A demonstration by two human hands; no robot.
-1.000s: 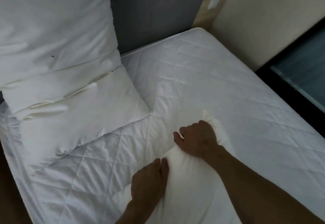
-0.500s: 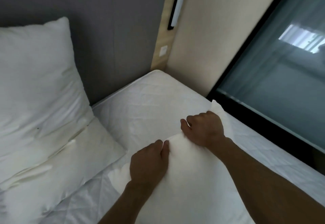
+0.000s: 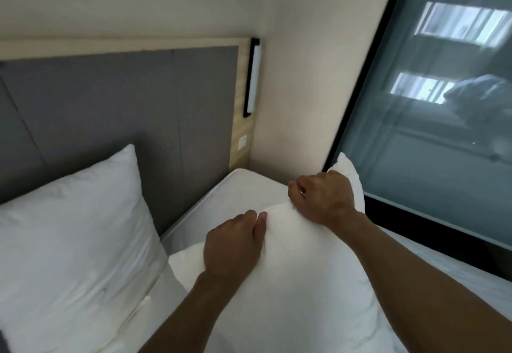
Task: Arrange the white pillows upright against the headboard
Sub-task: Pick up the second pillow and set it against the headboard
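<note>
Both hands have carried the held pillow (image 3: 299, 283) higher since a moment ago, and its top edge now reaches up in front of the window (image 3: 432, 109) and the beige wall, where before it sat low over the mattress (image 3: 249, 186). More of the grey headboard (image 3: 110, 109) shows now, right up to its pale wooden frame. The left hand (image 3: 232, 244) is clenched on the upper edge of this pillow, fingers bunched into the fabric. The right hand (image 3: 322, 196) is closed on the same edge further right, just below the pillow's upper right corner, which pokes up past the knuckles. The two hands are near each other but apart. The pillow hangs from them over the right side of the bed, clear of the headboard. At the left a second pillow (image 3: 72, 228) stands upright, leaning against the headboard, with a third white pillow (image 3: 155, 311) lying at its foot. A black-framed wall light (image 3: 253, 81) is fixed on the wooden strip at the headboard's right edge, with a small white switch (image 3: 242, 142) below it
</note>
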